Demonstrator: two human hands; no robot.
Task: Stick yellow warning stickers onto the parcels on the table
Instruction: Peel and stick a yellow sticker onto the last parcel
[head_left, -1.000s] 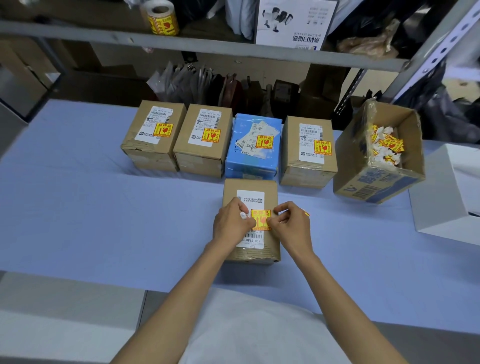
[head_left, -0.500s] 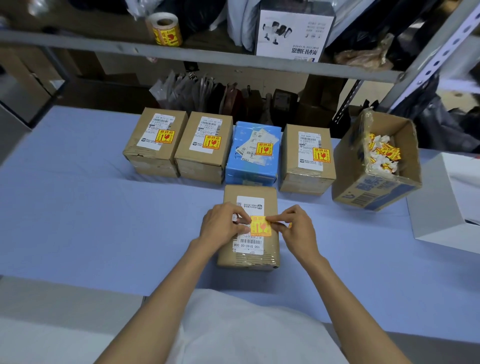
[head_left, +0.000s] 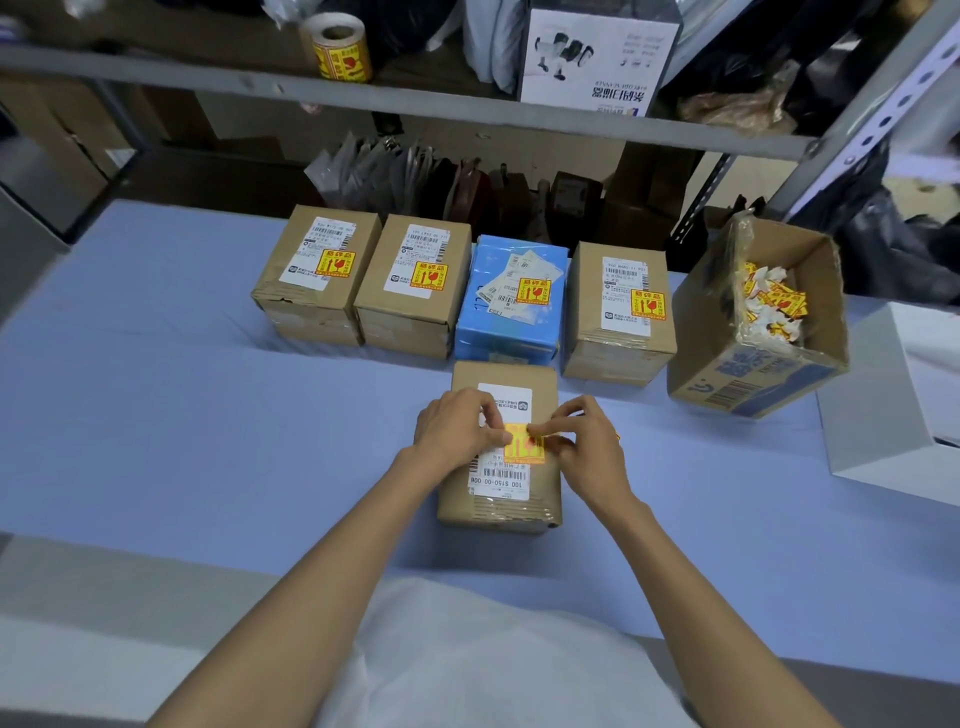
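Head view of a labelling station. The near parcel (head_left: 501, 499), a brown carton lying flat on the blue table (head_left: 182, 415), serves as the landmark. On its top face lies a white shipping label (head_left: 501, 475), and the yellow sticker (head_left: 524, 451) lies across that label, near the middle of the parcel.

The left hand (head_left: 457, 431) rests on the parcel's left half; its grip is closed, fingers curled, with the thumb tip holding down the sticker's left edge. The right hand (head_left: 589, 449) rests on the parcel's right half; its grip is also closed, thumb and forefinger pinching the sticker's upper right edge. Whether the sticker is fully stuck down cannot be told.

Just beyond the parcel stands a row of four parcels, each already bearing a yellow sticker: two brown ones (head_left: 317, 280) (head_left: 410, 288) beyond and to the left, a blue one (head_left: 509, 312) directly beyond, and a brown one (head_left: 618, 317) beyond and to the right. Further right of the parcel, an open carton (head_left: 753, 379) is tilted on the table (it holds crumpled white and yellow sticker scraps). A white box (head_left: 893, 410) sits at the far right. Well beyond the parcel, on a shelf (head_left: 467, 106), stands a roll of stickers (head_left: 340, 49).
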